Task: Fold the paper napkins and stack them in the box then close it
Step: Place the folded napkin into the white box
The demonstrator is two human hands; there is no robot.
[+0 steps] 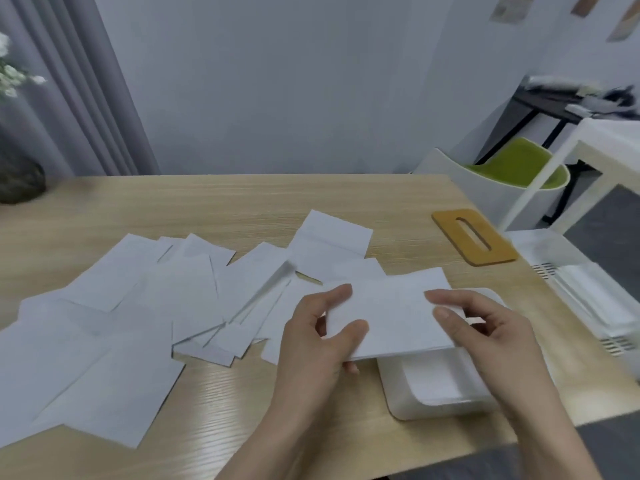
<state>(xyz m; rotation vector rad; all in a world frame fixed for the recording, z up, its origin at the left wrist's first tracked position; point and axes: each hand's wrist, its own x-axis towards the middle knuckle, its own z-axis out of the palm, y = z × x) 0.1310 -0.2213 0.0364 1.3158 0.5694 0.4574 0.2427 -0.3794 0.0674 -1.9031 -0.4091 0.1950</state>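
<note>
I hold a folded white napkin (394,313) level above the left part of the white box (401,396). My left hand (318,337) pinches its left edge between thumb and fingers. My right hand (485,334) pinches its right edge. Inside the box lies a stack of folded napkins (440,379). Several loose white napkins (145,306) are spread over the wooden table (242,199) to the left. The box's wooden lid (474,237), with a slot in it, lies flat at the table's far right.
A dark vase (20,178) with white flowers stands at the far left corner. A white slatted tray (588,292) sits beyond the table's right edge. A green and white chair (512,168) stands behind it.
</note>
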